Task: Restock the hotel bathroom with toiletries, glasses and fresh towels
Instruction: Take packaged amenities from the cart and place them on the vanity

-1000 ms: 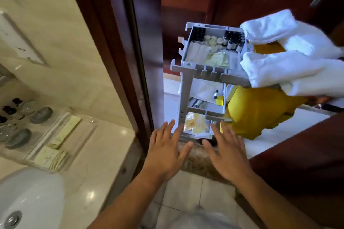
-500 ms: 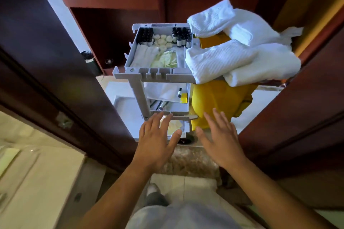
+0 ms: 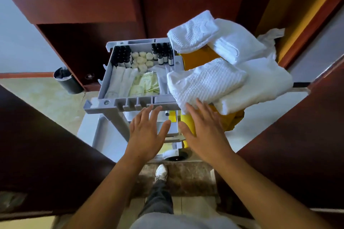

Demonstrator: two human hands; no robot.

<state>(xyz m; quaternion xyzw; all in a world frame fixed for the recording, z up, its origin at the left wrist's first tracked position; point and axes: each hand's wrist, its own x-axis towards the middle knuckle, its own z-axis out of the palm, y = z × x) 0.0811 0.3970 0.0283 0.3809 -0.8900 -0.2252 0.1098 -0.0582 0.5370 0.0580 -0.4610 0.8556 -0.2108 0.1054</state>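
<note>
A grey housekeeping cart [image 3: 104, 105] stands just outside the doorway. Its top tray holds small dark bottles [image 3: 162, 54], round white soaps [image 3: 141, 60], white sachets [image 3: 121, 82] and pale green packets [image 3: 146, 85]. Folded white towels [image 3: 208, 82] are piled over a yellow bag [image 3: 201, 57] on the cart's right side. My left hand [image 3: 147, 132] hovers open, fingers spread, just below the tray's front rim. My right hand [image 3: 202, 128] is open too, its fingertips reaching the lower edge of the nearest towel. Neither hand holds anything.
Dark wooden door frames [image 3: 46, 150] flank the doorway on both sides. A small black waste bin [image 3: 68, 81] stands on the floor to the cart's left. My foot in a white shoe [image 3: 161, 172] rests on the stone threshold.
The view has swung away from the bathroom counter and sink toward the cart. Both open hands have risen from the cart's lower shelf up to tray and towel level.
</note>
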